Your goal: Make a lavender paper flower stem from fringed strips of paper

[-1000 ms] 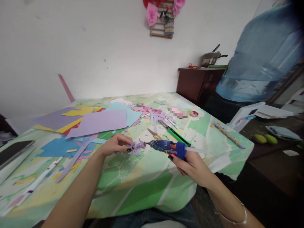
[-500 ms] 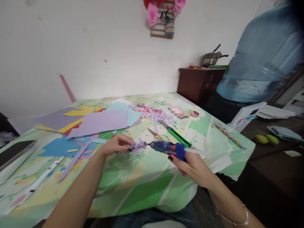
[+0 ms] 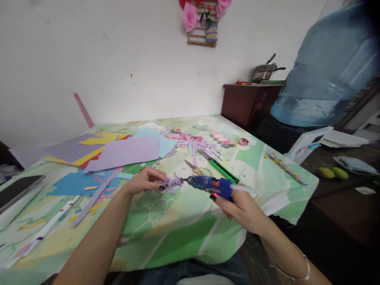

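Between the thumb and fingers of my left hand [image 3: 147, 179] is a small purple rolled paper piece [image 3: 172, 184] with little strips sticking out. My right hand [image 3: 242, 204] grips a blue glue gun [image 3: 211, 186], and a clear glue stick [image 3: 245, 189] juts from its back end. The gun's nozzle points left and meets the open end of the roll, or is very close to it. Just behind the gun lie gold-handled scissors [image 3: 198, 169] and a green utility knife [image 3: 224, 171].
Foam or paper sheets, among them a lilac sheet [image 3: 127, 153] and a blue sheet [image 3: 69, 183], cover the table's left. Pink and purple scraps [image 3: 191, 140] lie at the back. A phone [image 3: 20, 190] rests far left, a decorated stick [image 3: 286, 169] at right. A water bottle [image 3: 323, 71] stands beyond.
The glue gun's nozzle and the end of the purple roll have come slightly closer together. Both hands otherwise keep nearly the same place and hold.
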Tool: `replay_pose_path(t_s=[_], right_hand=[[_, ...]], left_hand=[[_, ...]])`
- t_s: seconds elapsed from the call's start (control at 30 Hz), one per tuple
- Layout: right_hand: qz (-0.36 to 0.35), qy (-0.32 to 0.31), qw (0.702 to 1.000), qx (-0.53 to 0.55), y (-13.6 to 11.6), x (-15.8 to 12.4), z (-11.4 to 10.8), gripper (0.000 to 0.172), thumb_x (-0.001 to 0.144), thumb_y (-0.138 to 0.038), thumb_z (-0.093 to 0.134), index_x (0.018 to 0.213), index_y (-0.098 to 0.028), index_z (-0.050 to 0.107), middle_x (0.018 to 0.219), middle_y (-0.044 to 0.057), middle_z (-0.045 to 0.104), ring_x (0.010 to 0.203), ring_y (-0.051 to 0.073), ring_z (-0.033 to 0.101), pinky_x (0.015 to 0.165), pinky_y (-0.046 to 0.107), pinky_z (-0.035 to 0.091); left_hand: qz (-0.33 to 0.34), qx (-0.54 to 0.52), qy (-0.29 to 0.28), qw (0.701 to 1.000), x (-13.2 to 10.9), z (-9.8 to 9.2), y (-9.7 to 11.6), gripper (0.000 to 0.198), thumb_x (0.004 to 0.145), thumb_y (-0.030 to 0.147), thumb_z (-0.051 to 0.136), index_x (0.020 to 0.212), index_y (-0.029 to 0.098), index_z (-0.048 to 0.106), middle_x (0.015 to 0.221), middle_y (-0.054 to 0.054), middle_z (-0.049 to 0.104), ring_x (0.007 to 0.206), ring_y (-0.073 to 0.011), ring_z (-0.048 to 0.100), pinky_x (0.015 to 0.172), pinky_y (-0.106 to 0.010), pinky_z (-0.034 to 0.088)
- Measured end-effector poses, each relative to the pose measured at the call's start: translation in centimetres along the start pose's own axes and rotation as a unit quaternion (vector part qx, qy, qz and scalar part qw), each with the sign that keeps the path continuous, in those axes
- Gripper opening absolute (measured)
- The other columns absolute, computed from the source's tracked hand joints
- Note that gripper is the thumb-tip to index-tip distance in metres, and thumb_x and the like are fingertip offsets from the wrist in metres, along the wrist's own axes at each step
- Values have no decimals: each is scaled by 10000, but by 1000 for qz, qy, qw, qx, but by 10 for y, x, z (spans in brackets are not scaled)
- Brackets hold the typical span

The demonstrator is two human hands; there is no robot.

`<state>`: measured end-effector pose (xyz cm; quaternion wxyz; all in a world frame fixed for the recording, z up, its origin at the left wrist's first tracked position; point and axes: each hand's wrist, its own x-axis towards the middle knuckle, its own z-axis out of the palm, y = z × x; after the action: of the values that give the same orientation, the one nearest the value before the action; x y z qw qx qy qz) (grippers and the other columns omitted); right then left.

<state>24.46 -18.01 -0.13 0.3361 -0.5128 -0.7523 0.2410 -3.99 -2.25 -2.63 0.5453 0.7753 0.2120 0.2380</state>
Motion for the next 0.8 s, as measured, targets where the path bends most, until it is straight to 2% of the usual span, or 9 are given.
replay_pose_path(t_s=[0.57, 0.8], right_hand=[[-18, 2, 1000, -18, -4, 0, -1, 361, 888, -358, 410, 571, -186, 420, 498, -15, 438, 505, 106, 417, 472, 224, 278], [-55, -5, 998, -27, -9, 1, 0, 258, 872, -279, 442, 636, -176, 433, 533, -39, 384, 491, 82, 343, 468, 213, 252]], left_hand=[[2, 3, -2, 1000, 1, 2, 3, 129, 670, 244, 721, 706, 120, 712, 688, -66, 617, 657, -133, 529, 616, -241, 431], [2, 16, -10, 1000, 1, 2, 2, 117, 667, 230, 722, 669, 116, 698, 673, -57, 596, 648, -127, 515, 607, -235, 431]])
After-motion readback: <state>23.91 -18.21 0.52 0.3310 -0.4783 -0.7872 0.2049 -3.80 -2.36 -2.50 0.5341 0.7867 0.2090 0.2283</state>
